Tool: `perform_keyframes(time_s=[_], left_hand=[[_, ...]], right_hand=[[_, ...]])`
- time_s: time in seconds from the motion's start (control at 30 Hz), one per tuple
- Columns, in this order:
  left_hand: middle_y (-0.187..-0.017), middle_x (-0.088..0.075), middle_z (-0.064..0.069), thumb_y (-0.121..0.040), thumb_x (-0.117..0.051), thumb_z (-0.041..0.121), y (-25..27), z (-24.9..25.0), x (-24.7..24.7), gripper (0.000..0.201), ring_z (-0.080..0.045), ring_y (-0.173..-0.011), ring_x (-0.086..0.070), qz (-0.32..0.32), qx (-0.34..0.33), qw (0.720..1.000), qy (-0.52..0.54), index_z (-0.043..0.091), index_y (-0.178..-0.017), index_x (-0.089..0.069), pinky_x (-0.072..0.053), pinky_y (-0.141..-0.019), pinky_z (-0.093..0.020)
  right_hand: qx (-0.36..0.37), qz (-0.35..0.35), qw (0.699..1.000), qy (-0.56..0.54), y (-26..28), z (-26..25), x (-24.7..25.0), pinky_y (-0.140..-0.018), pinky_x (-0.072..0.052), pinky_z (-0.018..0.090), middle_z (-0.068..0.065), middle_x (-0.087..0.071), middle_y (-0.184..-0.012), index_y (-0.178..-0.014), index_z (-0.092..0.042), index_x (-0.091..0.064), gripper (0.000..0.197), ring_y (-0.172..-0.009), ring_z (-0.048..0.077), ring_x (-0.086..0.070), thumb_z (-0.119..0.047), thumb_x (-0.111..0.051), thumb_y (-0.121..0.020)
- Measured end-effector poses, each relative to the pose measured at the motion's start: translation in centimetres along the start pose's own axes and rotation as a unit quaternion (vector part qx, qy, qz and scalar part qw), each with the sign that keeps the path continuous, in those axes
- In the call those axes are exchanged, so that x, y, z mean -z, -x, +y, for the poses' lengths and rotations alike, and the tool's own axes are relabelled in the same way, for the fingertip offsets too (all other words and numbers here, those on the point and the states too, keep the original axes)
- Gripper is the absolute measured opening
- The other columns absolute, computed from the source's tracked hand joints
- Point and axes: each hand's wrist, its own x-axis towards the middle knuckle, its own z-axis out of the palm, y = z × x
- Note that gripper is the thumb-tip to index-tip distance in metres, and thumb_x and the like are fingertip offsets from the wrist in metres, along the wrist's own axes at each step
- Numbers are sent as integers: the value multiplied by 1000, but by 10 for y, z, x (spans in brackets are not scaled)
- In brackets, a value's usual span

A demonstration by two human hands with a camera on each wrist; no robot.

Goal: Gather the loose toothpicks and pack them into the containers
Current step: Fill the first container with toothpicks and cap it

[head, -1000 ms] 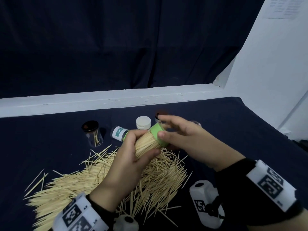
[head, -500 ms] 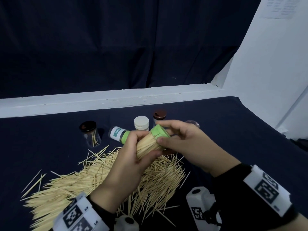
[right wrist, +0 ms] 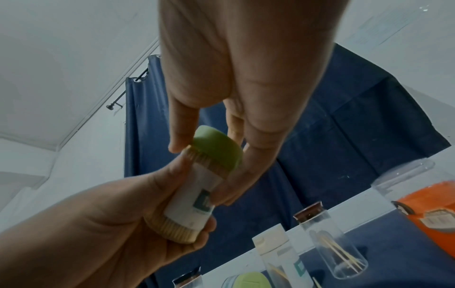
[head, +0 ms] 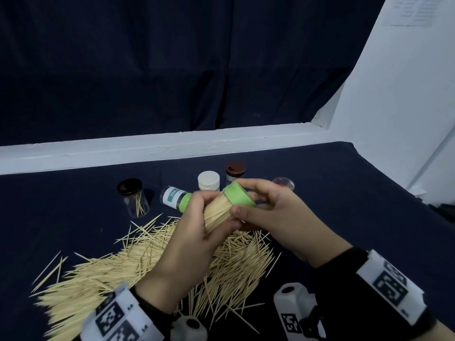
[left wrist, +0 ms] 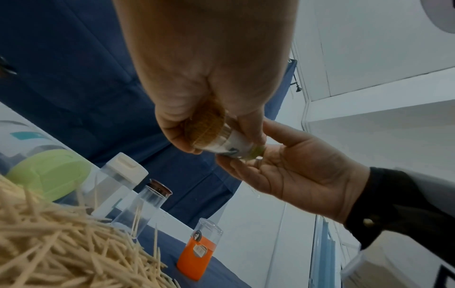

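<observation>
At the middle of the frame, the left hand [head: 194,239] wraps its grip around a clear labelled toothpick container with a pale green cap [head: 240,194], packed full (tips bristling from the bottom end). The right hand [head: 278,217] pinches the cap. A heap of loose wooden toothpicks [head: 118,269] sprawls lower left on the navy-clothed counter [head: 344,193].

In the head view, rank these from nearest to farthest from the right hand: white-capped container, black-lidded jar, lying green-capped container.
Measured from the right hand:
1. White-capped container, upright just behind the hands.
2. Lying green-capped container, on its side, left beyond the left hand.
3. Black-lidded jar, upright at far left, a few toothpicks inside.
</observation>
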Motion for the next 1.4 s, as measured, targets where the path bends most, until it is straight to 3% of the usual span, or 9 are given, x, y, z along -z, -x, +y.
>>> perform_keyframes(time_s=[0.1,0.17,0.23,0.33,0.47,0.63,0.83,1.03,1.4], left_hand=[[-97,-58,7,-73,-69,34,-3,2,-5,41,0,-77,-57,-26,2,1000,-2,30,-106,-46,-45,-63,-14],[-99,-56,7,-75,-70,32,-8,3,-8,41,3,-75,-55,-48,10,999,-4,30,-108,-45,-44,-63,-13],[-105,-56,10,-71,-69,42,-13,0,-10,47,5,-84,-55,-84,11,996,-31,35,-112,-44,-45,-70,-13],[-121,-48,17,-72,-67,54,-21,-8,-6,60,5,-109,-48,-132,17,979,-154,40,-126,-42,-42,-90,-17],[-132,-38,18,-80,-62,55,-22,-15,4,59,-1,-103,-45,-178,51,927,-326,36,-132,-41,-36,-93,-19],[-137,-38,14,-80,-62,56,-17,-28,13,56,-5,-122,-37,-252,113,883,-379,36,-130,-47,-33,-106,-27],[-155,-19,10,-83,-60,56,-16,-30,13,68,-11,-141,-18,-305,147,841,-421,37,-143,-34,-20,-114,-30],[-158,-10,11,-82,-61,56,-15,-31,13,73,-11,-144,-10,-310,161,836,-423,40,-145,-27,-16,-117,-35],[-157,-10,12,-81,-62,56,-16,-32,15,74,-11,-144,-9,-311,168,839,-413,42,-145,-26,-16,-118,-37]], right_hand=[[7,4,1000,8,3,-2,4,-73,-58,27,6,-69,-103,-120,-18,-59,52,-86,17,-71,-7,-78,-73],[10,18,1000,18,4,-5,8,-65,-55,19,2,-70,-95,-116,-16,-61,49,-77,10,-71,-5,-78,-72],[13,36,998,47,7,-7,15,-62,-51,14,-5,-69,-86,-114,-19,-63,47,-69,3,-67,-9,-80,-72],[23,81,978,189,8,-7,34,-71,-53,17,-11,-69,-91,-112,-31,-64,50,-77,-1,-65,-25,-85,-67],[18,126,935,331,8,-7,65,-69,-42,5,-17,-62,-96,-116,-33,-60,54,-81,-4,-58,-31,-83,-68],[-46,144,896,417,-1,9,98,-68,-42,18,-3,-61,-100,-117,-25,-57,50,-84,10,-57,-26,-78,-72],[-117,118,866,471,-9,33,112,-75,-47,28,6,-59,-104,-112,-20,-54,45,-89,18,-56,-26,-75,-73],[-156,102,852,489,-10,47,111,-73,-47,30,5,-57,-104,-109,-17,-51,42,-88,20,-56,-27,-72,-74],[-177,92,849,489,-8,48,102,-71,-43,30,5,-46,-107,-111,-16,-42,47,-89,22,-51,-20,-72,-74]])
